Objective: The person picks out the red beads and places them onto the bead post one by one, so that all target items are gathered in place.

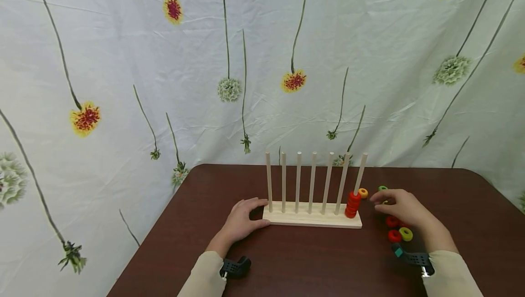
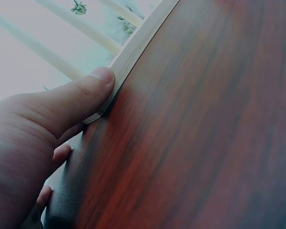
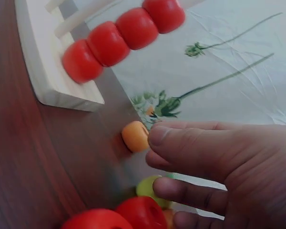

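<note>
A wooden peg rack (image 1: 311, 219) with several upright pegs stands on the dark table. Several red beads (image 1: 352, 205) are stacked on its rightmost peg. My left hand (image 1: 242, 219) grips the rack's left end; in the left wrist view its thumb (image 2: 83, 98) presses the front edge of the base. To the right of the rack, my right hand (image 1: 404, 206) hovers over loose beads, fingers apart and nothing between them. An orange bead (image 3: 135, 136) lies just past its thumb tip in the right wrist view, and a yellow-green bead (image 3: 150, 188) is partly hidden behind its fingers.
Loose red beads (image 1: 394, 236) and a yellow-green bead (image 1: 406, 234) lie near the right wrist. A green bead (image 1: 383, 188) sits farther back. Behind the table (image 1: 311, 260) hangs a pale cloth (image 1: 184, 69) with a flower print. Each wrist wears a black strap.
</note>
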The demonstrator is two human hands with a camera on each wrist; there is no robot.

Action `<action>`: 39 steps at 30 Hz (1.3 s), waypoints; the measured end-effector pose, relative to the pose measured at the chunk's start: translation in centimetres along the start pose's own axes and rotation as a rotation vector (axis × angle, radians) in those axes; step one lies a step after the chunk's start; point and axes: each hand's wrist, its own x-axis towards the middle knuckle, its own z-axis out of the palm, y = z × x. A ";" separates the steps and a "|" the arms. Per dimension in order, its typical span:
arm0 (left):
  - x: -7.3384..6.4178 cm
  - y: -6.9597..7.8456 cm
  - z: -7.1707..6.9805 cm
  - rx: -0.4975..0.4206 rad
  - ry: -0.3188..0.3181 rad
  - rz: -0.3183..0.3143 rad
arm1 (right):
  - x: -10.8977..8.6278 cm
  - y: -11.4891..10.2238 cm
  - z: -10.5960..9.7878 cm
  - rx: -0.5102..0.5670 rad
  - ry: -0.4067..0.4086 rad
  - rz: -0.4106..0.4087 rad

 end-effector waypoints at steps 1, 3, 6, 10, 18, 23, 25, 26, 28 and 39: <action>0.0 0.0 0.0 -0.002 -0.002 -0.002 | -0.1 0.2 -0.1 0.000 -0.005 0.001; 0.0 0.0 0.0 -0.002 -0.006 -0.006 | -0.2 0.4 -0.4 0.001 -0.018 0.001; 0.0 0.0 0.0 0.005 -0.011 -0.011 | -0.4 0.7 -0.8 0.011 -0.044 0.008; 0.0 -0.1 0.1 0.011 -0.008 -0.011 | -0.6 1.0 -1.1 0.036 -0.081 0.015; 0.0 -0.2 0.1 0.008 0.005 -0.010 | -0.9 1.4 -1.9 0.058 -0.190 0.009; 0.1 0.0 0.1 -0.005 0.004 -0.008 | -1.0 1.4 -2.1 0.068 -0.230 -0.008; 0.1 0.0 0.0 -0.007 0.003 -0.008 | -1.0 1.4 -2.1 0.070 -0.239 -0.007; 0.1 0.0 0.0 -0.006 0.002 -0.008 | -1.0 1.4 -2.1 0.072 -0.243 -0.005; 0.1 0.1 0.0 -0.006 0.001 -0.009 | -1.0 1.4 -2.1 0.076 -0.248 -0.002; 0.1 0.3 -0.1 -0.001 -0.004 -0.011 | -0.8 1.3 -1.9 0.051 -0.231 0.000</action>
